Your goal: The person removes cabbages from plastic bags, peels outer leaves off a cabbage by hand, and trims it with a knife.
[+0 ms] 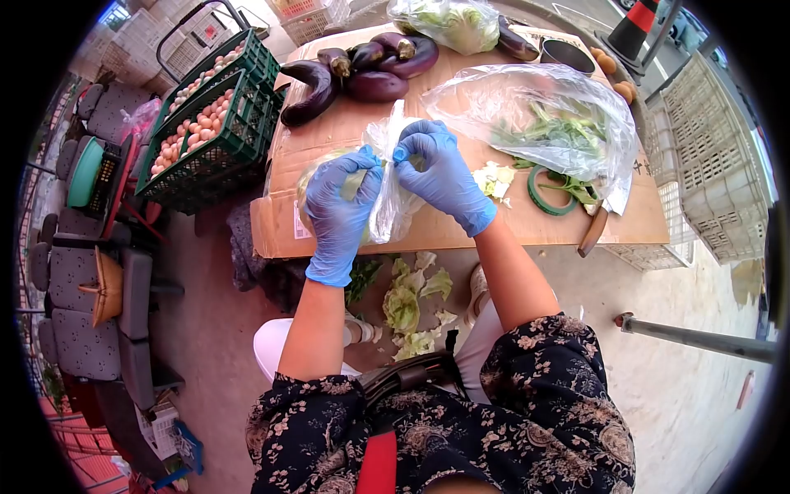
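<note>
My left hand [339,216] and my right hand [447,174], both in blue gloves, pinch a clear plastic bag [383,221] between thumbs and fingers. The two hands are close together, with bunched film standing between them above the cardboard-covered table [346,123]. Something pale green and rounded shows beside my left hand, mostly hidden by it. To the right of my right hand lie trimmed pale leaf pieces [495,179], a roll of green tape [550,191], and a large clear bag with leafy greens [568,128].
Several eggplants [376,85] lie at the table's far side, near a bagged cabbage [448,25]. A knife [594,230] overhangs the front right edge. Green egg crates [222,136] stand left; white crates [708,148] stand right. Discarded leaves [403,305] litter the floor.
</note>
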The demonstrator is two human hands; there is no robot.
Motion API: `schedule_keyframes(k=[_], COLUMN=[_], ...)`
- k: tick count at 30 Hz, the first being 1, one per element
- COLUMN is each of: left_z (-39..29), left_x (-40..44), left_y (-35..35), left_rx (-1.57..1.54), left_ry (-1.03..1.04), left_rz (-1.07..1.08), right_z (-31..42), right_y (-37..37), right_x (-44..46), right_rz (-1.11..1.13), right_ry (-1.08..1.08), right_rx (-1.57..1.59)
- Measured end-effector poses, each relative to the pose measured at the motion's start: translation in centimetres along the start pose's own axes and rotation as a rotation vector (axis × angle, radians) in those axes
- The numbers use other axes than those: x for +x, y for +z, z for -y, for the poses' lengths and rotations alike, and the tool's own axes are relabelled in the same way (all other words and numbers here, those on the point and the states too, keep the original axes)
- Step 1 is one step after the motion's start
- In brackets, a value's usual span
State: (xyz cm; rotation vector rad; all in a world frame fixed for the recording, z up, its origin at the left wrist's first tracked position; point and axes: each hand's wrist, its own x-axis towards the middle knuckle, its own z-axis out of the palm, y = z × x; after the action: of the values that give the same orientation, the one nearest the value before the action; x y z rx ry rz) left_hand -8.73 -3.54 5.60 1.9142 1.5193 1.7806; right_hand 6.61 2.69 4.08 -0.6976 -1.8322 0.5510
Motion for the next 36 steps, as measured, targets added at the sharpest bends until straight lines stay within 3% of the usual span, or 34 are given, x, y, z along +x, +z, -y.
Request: schedule_keyframes(k=[13,28,36], left_z=[0.7,0.6,0.5], left_x=[0.0,-0.3,-0.4], left_y=[-0.3,0.5,0.3], left_rx=[0.195,0.365,0.238], left_ry=[0.086,0.137,0.042], left_rz=[0.195,0.108,0.098], right_z=[-0.3,0.2,-0.4], right_y=[-0.5,0.3,0.9], right_x=[0.1,-0.2,-0.1], right_rz=[0.078,0.013,-0.079], right_ry=[-0.042,-0.091,-0.060], right_rx=[0.031,-0.086,-0.100])
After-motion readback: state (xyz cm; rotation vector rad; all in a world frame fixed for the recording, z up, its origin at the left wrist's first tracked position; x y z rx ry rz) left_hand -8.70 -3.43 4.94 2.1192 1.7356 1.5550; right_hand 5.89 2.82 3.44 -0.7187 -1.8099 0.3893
